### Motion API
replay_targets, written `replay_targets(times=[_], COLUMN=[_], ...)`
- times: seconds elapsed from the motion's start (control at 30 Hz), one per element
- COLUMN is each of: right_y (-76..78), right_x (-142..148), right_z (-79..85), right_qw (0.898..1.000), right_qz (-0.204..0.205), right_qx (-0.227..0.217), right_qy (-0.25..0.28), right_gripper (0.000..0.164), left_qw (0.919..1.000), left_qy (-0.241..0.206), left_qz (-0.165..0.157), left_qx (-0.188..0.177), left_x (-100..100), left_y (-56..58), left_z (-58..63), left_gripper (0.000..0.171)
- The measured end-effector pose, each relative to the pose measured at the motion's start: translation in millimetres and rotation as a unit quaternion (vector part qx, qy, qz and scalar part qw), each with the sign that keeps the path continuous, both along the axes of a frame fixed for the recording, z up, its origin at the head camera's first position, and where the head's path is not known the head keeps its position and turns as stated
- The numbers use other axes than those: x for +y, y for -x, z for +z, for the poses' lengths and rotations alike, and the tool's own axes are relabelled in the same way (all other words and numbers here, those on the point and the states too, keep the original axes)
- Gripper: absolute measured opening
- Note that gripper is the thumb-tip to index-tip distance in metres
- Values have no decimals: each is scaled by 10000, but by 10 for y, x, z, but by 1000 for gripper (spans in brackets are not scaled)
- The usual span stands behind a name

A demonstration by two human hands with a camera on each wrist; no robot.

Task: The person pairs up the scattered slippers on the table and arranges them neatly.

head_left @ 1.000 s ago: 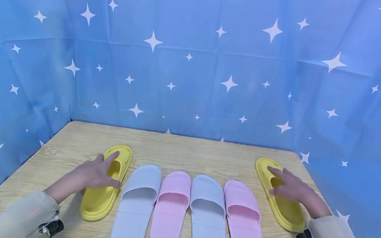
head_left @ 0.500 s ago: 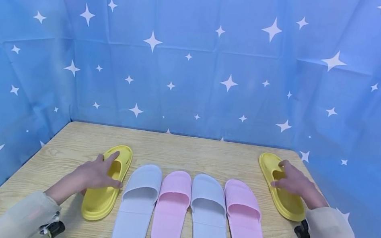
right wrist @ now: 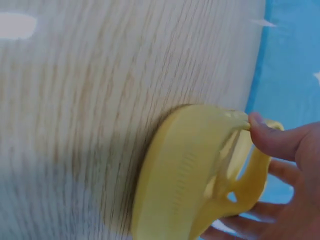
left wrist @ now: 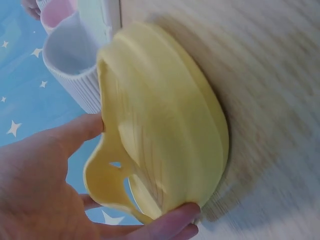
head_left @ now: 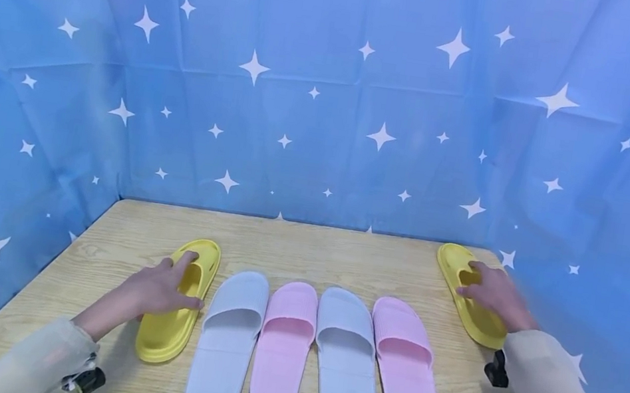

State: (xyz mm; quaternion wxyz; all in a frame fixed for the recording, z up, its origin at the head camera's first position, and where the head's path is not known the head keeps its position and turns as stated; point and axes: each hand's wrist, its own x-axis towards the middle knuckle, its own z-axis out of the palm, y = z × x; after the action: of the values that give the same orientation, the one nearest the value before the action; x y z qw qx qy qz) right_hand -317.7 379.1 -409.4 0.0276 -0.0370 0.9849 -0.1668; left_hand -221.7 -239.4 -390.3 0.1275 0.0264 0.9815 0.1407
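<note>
Text: none readable | right yellow slipper (right wrist: 172, 175): apparent raised marks (right wrist: 186, 172), blurred

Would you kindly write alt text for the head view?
Someone's left hand and right hand each hold a yellow slipper on a wooden table. Between them, two pale blue slippers and two pink slippers alternate before a starry blue curtain.

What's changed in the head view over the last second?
The right yellow slipper slid away from the person, toward the table's back-right corner, along with the right hand. Neither hand let go. Unchanged: left hand on the left yellow slipper, grey slippers, pink slippers.
</note>
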Motion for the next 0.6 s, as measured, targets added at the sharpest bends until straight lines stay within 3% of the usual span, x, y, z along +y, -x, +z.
replay_targets(times=[0.1,0.3,0.6], right_y=[3,24,92], right_x=[23,39,74], right_z=[9,-6,16], right_qw=[9996,9984,9983], right_qz=[-248,-554,-494], right_qx=[-140,-130,-160], right_qy=[-46,-7,-275], right_gripper=[84,78,75], left_qw=[9998,9996,9995], left_qy=[169,-104,-116], left_qz=[-90,11,70], left_qx=[64,-247,-296], left_x=[6,-5,-13], left_y=[-22,-100,-74], left_z=[-10,-26,-10], left_gripper=[114,129,119])
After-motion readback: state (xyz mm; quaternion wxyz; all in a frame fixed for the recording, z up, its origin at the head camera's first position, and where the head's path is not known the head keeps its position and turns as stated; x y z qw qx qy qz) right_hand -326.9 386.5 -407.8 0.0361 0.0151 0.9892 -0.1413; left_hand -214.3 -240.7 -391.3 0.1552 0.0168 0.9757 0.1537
